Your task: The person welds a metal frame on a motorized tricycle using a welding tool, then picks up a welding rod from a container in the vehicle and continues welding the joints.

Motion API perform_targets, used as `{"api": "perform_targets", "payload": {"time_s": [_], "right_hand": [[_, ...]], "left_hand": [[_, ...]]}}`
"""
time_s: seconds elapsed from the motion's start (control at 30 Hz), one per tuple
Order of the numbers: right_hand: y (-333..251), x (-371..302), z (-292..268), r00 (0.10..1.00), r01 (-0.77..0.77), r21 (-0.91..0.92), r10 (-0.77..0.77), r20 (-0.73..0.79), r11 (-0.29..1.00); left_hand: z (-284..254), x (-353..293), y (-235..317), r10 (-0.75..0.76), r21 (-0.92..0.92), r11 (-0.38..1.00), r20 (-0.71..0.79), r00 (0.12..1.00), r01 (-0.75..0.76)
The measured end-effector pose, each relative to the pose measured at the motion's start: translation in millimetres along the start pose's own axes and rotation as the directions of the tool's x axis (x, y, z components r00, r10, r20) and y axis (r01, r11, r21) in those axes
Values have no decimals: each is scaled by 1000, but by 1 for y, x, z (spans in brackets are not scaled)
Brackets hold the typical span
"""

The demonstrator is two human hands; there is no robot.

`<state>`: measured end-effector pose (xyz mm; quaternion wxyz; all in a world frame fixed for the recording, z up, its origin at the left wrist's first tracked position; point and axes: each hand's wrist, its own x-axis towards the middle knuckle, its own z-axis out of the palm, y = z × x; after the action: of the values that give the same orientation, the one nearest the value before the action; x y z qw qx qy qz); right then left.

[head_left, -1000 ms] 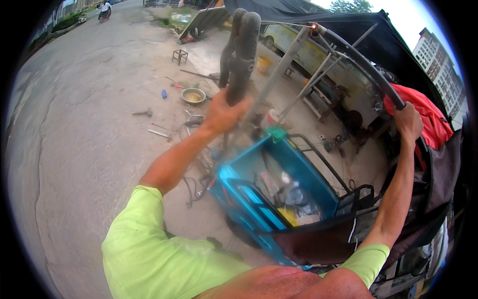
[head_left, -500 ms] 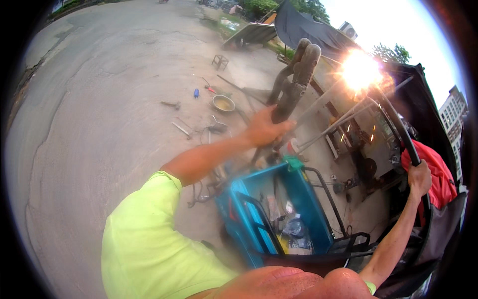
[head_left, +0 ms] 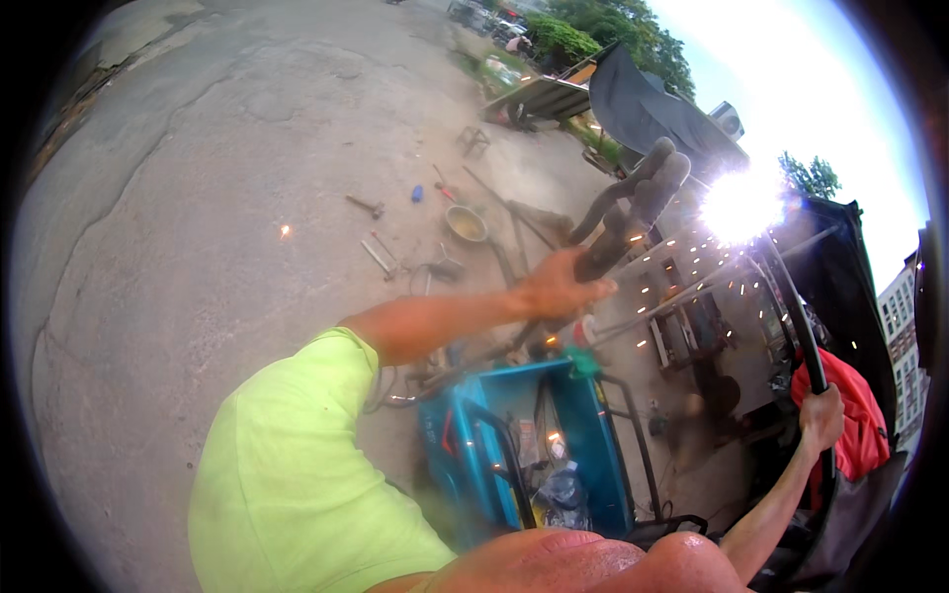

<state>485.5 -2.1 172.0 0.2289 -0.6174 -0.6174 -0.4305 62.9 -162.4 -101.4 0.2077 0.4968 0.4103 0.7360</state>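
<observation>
My left hand (head_left: 561, 284) is closed around the handle of a dark welding electrode holder (head_left: 647, 188), raised at chest height with its jaws pointing up and away. A blinding white welding arc (head_left: 741, 206) burns to the right of the jaws, and orange sparks fly below it. The electrode itself is mostly lost in the glare. My right hand (head_left: 822, 417) is wrapped around a dark curved metal bar (head_left: 797, 314), whose far end reaches up to the arc. Thin pale rods (head_left: 682, 296) run crosswise below the arc.
Below my left arm stands a blue plastic tub (head_left: 611, 450) with bottles and odds and ends inside. A hammer (head_left: 365, 207), a blue object (head_left: 417, 194) and a round pan (head_left: 466, 224) lie on the concrete ground. Red cloth (head_left: 862, 420) hangs beside my right hand.
Many sparks now scatter from the arc, and one glows over the ground at left. The view has shifted, so the scene sits differently. Both hands keep their hold.
</observation>
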Motion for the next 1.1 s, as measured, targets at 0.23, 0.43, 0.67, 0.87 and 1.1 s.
{"api": "perform_targets", "payload": {"time_s": [0.23,0.43,0.67,0.87,1.1], "right_hand": [[-3,-3,-1,999,16,33,-15,-50,999],[-4,-4,-3,999,9,24,-8,-31,1000],[-4,-3,-1,1000,17,22,-16,-21,1000],[-2,0,2,1000,5,25,-4,-7,1000],[-1,1,4,1000,10,12,-10,-12,1000]], "left_hand": [[-1,2,-16,51,-155,987,23,998,-47],[-8,2,-24,7,-110,994,11,1000,-6],[-7,2,-23,-6,-43,999,10,1000,6],[-5,4,-24,-11,-36,999,8,1000,11],[-4,8,-27,-20,-36,999,-16,1000,19]]}}
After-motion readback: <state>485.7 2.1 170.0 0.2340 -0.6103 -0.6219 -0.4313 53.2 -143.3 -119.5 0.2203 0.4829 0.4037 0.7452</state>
